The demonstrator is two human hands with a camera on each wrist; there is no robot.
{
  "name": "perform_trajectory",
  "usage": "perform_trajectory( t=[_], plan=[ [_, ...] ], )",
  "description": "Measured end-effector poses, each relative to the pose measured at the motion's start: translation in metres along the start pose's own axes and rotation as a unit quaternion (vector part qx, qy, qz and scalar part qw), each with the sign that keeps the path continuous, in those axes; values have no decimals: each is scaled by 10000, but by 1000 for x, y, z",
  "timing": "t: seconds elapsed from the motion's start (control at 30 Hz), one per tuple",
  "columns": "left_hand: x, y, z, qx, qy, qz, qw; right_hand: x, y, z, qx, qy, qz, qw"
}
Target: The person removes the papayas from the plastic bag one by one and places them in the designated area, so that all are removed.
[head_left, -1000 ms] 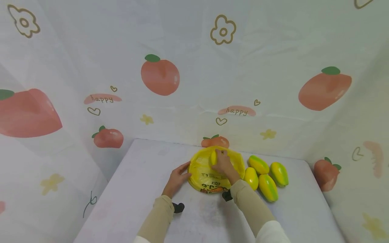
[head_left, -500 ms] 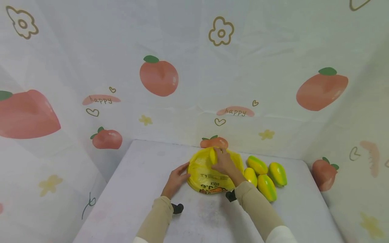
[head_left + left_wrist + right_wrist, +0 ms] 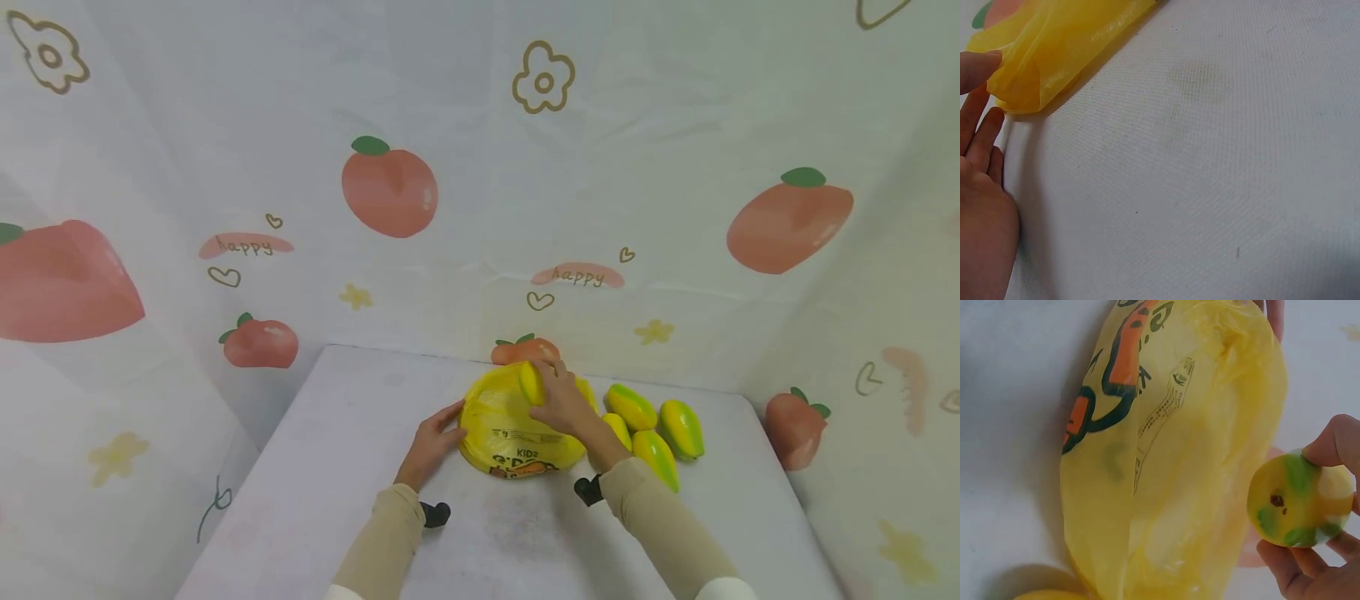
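A yellow plastic bag [image 3: 495,417] with printed letters and an orange picture lies on the table. At its left side, my left hand [image 3: 435,437] touches the edge with fairly straight fingers; in the left wrist view the thumb [image 3: 979,70] overlaps the bag's corner. My right hand [image 3: 566,404] grips a yellow-green mango [image 3: 532,383] over the far part of the bag. The right wrist view shows that mango [image 3: 1294,500] end-on, its brown stem spot facing the camera, between thumb and fingers beside the bag's crumpled film [image 3: 1210,456].
Several more yellow-green mangoes [image 3: 681,429] lie in a group right of the bag, partly behind the right forearm. A white fruit-printed cloth backdrop [image 3: 450,283] rises behind the table [image 3: 367,400]. A black wrist mount [image 3: 435,514] sits at each wrist.
My right hand and the mango have lifted slightly, while the right forearm has swung to the right, covering more of the mango group. My left hand stays at the bag's edge.
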State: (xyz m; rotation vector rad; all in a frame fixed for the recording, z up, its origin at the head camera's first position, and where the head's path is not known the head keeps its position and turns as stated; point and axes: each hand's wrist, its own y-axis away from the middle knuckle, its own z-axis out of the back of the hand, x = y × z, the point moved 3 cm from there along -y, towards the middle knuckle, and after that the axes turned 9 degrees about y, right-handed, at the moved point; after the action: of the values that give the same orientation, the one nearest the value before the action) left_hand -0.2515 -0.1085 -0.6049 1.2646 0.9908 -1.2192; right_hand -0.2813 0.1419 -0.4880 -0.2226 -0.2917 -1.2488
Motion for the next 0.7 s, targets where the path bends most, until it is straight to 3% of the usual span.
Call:
perform_trajectory(
  t=[0.7],
  plan=[
    [-2, 2, -1, -7, -23, -19, 10000, -36, 33, 25, -346, -192, -185, 9990]
  ],
)
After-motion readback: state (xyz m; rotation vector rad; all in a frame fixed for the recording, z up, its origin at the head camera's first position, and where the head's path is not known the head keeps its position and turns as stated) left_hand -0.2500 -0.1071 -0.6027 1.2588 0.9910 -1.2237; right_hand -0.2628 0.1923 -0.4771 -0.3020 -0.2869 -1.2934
